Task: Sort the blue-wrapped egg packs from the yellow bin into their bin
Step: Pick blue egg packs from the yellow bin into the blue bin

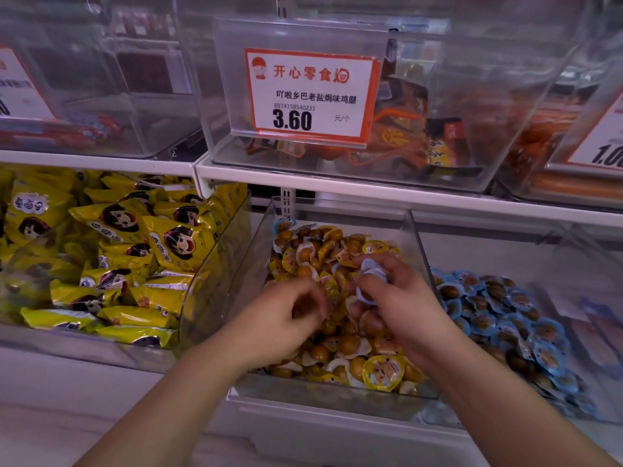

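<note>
Snack shelf, clear yellow bin (418,244): right hand (397,305) clutches blue-wrapped egg packs (372,276), left hand (290,318) blurred, grip unclear — loosely bunched, they could spill before the blue bin (573,264) at three o'clock.

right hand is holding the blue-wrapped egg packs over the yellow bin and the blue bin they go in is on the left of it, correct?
Not quite: the blue bin sits to the right of the yellow bin, as the head view shows. The rest holds: the right hand grips blue-wrapped egg packs over the yellow bin.
</note>
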`<state>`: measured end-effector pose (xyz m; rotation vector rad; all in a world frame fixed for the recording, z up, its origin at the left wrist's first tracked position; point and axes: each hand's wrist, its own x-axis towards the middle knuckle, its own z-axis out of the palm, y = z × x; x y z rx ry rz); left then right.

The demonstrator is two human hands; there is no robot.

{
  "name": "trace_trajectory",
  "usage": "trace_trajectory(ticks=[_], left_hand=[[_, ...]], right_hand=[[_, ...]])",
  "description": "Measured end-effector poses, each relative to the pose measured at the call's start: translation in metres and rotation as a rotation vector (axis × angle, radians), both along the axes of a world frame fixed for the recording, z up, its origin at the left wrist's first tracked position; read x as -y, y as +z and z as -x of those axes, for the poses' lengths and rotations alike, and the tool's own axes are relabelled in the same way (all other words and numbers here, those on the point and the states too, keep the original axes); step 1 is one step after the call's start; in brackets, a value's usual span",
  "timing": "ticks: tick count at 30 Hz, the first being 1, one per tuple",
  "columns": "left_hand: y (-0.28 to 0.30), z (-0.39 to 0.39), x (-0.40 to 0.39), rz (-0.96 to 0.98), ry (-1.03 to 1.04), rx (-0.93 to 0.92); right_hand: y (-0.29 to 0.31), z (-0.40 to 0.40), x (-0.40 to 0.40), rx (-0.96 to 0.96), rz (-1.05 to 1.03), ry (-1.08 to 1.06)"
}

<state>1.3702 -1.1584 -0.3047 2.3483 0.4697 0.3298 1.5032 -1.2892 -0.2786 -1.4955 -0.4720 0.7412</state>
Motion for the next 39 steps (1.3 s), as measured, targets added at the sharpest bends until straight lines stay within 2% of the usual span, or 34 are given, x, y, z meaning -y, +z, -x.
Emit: trace_trajectory(ticks=[2, 3, 6, 9, 16, 26, 35, 39], left_hand=[[-0.006, 0.004, -0.003, -0.237, -0.139, -0.224], [-0.010, 0.005, -0.005, -0.364, -0.139, -0.272], [-0.011, 0.004, -0.011, -0.614, -0.022, -0.301], [-0.013, 0.003, -0.014, -0.699, -0.021, -0.322], [-0.027, -0.013, -0.014, -0.715, 0.019, -0.457], [-0.028, -0.032, -0.026, -0.586, -0.008, -0.640], [-0.029, -0.027, -0.027, -0.565, -0.015, -0.523], [-0.017, -0.016, -0.025, -0.554, 0.012, -0.353]], right_hand=[[0.000, -0.001, 0.004, 0.063, 0.027, 0.062], [0.000, 0.000, 0.005, 0.097, 0.049, 0.111], [-0.005, 0.005, 0.005, 0.163, 0.108, 0.177], [-0.011, 0.007, 0.003, 0.183, 0.120, 0.177], [-0.020, 0.005, 0.000, 0.221, 0.142, 0.204], [-0.019, 0.012, -0.002, 0.207, 0.122, 0.218], [-0.025, 0.008, 0.000, 0.226, 0.126, 0.188], [-0.025, 0.008, -0.001, 0.209, 0.123, 0.187]])
